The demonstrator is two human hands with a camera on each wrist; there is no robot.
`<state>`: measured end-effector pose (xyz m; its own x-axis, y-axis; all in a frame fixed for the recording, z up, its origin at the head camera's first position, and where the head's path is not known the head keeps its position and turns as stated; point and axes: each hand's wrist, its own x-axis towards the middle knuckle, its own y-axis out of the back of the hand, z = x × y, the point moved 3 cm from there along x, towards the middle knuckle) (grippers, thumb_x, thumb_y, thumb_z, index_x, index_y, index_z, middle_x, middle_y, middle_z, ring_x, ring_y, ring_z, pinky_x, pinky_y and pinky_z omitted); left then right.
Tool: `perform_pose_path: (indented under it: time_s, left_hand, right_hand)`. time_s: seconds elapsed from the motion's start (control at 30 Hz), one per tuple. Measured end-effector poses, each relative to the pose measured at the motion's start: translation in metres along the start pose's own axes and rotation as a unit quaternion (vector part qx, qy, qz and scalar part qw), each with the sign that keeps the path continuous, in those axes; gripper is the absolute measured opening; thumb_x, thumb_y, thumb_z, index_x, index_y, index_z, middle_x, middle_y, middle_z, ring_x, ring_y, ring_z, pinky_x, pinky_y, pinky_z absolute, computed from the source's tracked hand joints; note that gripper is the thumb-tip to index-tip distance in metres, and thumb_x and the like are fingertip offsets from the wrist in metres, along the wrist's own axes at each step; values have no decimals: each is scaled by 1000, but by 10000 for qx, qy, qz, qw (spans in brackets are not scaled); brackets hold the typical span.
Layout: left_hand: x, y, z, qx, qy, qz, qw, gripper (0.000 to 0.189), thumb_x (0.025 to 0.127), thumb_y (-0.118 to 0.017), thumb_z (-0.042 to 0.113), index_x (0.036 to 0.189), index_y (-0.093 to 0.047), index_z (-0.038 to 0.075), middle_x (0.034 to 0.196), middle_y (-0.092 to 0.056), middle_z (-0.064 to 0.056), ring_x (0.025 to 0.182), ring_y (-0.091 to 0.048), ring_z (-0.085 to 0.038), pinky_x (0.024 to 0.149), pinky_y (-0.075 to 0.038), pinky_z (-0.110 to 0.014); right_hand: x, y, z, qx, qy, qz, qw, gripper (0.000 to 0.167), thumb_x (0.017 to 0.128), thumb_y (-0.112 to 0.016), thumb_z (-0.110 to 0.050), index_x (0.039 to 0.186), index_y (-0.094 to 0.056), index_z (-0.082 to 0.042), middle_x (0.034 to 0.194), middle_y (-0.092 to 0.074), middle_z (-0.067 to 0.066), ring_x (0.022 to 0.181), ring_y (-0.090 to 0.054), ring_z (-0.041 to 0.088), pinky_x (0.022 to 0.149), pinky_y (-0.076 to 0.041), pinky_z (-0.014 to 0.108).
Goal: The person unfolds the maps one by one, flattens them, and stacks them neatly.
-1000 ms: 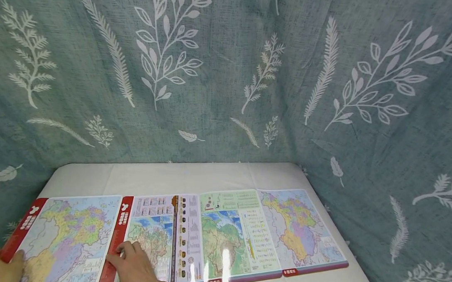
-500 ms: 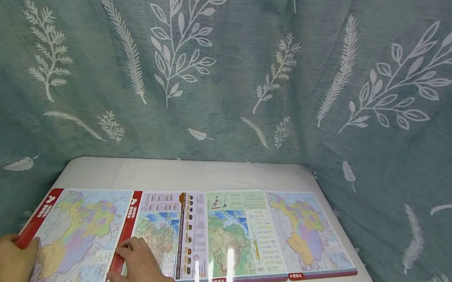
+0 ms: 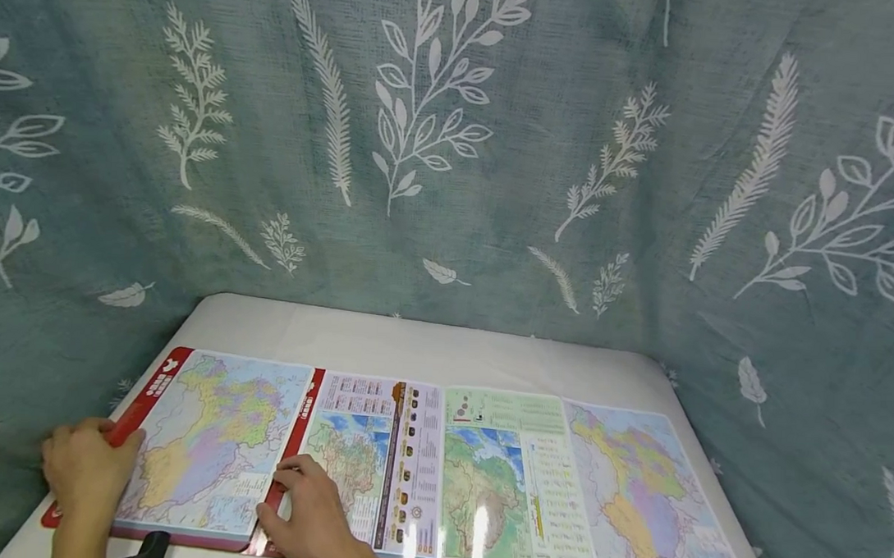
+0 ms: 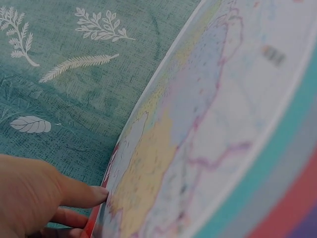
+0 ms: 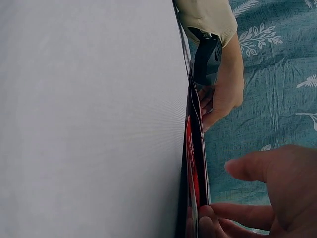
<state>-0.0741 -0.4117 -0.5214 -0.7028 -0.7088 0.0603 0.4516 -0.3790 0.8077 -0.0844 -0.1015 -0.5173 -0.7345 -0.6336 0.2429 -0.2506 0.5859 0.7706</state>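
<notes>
A laminated map sheet [image 3: 219,443] with a red left border lies at the left end of a row of map panels. My left hand [image 3: 89,463] grips that border, thumb on top and fingers at the edge; the left wrist view shows the thumb [image 4: 94,196] on the rim. Where this sheet meets the red strip [image 3: 302,413] of the second map panel [image 3: 345,448], my right hand [image 3: 313,504] rests. In the right wrist view its fingers [image 5: 247,214] touch the sheet's edge while the thumb [image 5: 245,166] stands apart. Its hidden fingertips are unclear.
Further right lie a green map panel [image 3: 477,477] and another coloured map panel [image 3: 646,491]. All rest on a white table [image 3: 415,335], enclosed by a leaf-patterned green curtain [image 3: 435,188]. A dark curved piece [image 3: 152,548] shows beside my left wrist.
The head view has turned, shifting the scene rightward. My left hand has pushed the left sheet right, so less of the second panel's red strip shows. The right hand stays near the seam.
</notes>
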Motion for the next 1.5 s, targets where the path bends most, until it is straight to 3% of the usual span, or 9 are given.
perform_pose_path:
  time_s: [0.2,0.43,0.53,0.63,0.67,0.8,0.97,1.13,1.5]
  left_hand:
    - [3,0,6,-241,-472,449,9976,44,88,-75,9,112,-58,-22,110,-49,-45,108,-41,-61,91,-31,-69]
    - [3,1,1,-48,-304,369,9988,41,90,-72,8,115,-57,-21,110,-51,-44,106,-44,-59,92,-34,-68]
    - [2,0,-1,-31,-250,365,9990,37,91,-69,5,116,-58,-20,111,-52,-44,105,-45,-59,92,-35,-68]
    - [0,-2,-1,-21,-106,229,9997,35,93,-66,3,117,-57,-20,113,-51,-44,105,-45,-58,93,-36,-69]
    - [-1,-3,-2,-21,-58,184,9998,34,93,-66,3,118,-57,-20,114,-51,-44,105,-45,-58,94,-36,-69]
    - [-5,-3,-4,49,213,-18,9998,34,93,-67,1,118,-56,-20,112,-52,-42,102,-46,-54,94,-38,-68]
    - [-2,-2,-2,22,334,-112,9994,34,93,-70,1,116,-57,-19,105,-54,-40,98,-48,-53,91,-39,-66]
    - [-2,-2,-1,-37,438,-113,9990,31,94,-70,1,115,-57,-18,103,-55,-38,96,-50,-50,93,-38,-66]
    - [-2,-6,2,-163,691,-256,9972,33,94,-73,4,117,-58,-15,104,-59,-37,94,-53,-49,95,-39,-67]
  right_hand:
    - [1,2,3,405,-90,186,9990,18,101,-70,-20,110,-76,-5,122,-64,3,94,-65,4,77,-48,9]
    - [0,-3,6,1378,13,557,9889,19,99,-71,-8,115,-68,1,114,-63,9,89,-65,5,74,-52,10]
    - [-2,-7,10,2538,-508,338,9653,24,98,-71,-8,120,-63,-3,108,-63,5,83,-64,2,74,-54,16]
    - [-5,-10,15,3536,-1306,207,9260,26,98,-73,-12,120,-61,-6,101,-65,-1,75,-61,-3,71,-55,18]
    - [-6,-11,15,3689,-1479,203,9174,27,97,-74,-13,120,-61,-7,97,-66,-4,72,-59,-5,69,-53,18]
    - [-9,-14,12,3866,-1617,255,9076,32,93,-77,-14,119,-58,-10,81,-73,-5,61,-59,-5,63,-53,18]
    - [-8,-17,11,3993,-1697,141,9009,42,91,-78,-17,122,-51,-16,70,-75,1,53,-60,-6,59,-54,20]
    - [-8,-18,11,3993,-1688,144,9010,51,89,-80,-17,128,-48,-17,65,-72,3,48,-56,-9,56,-52,18]
    - [-13,-10,10,3856,-1601,379,9079,65,88,-81,-15,141,-46,-1,66,-71,0,53,-55,-10,57,-50,16]
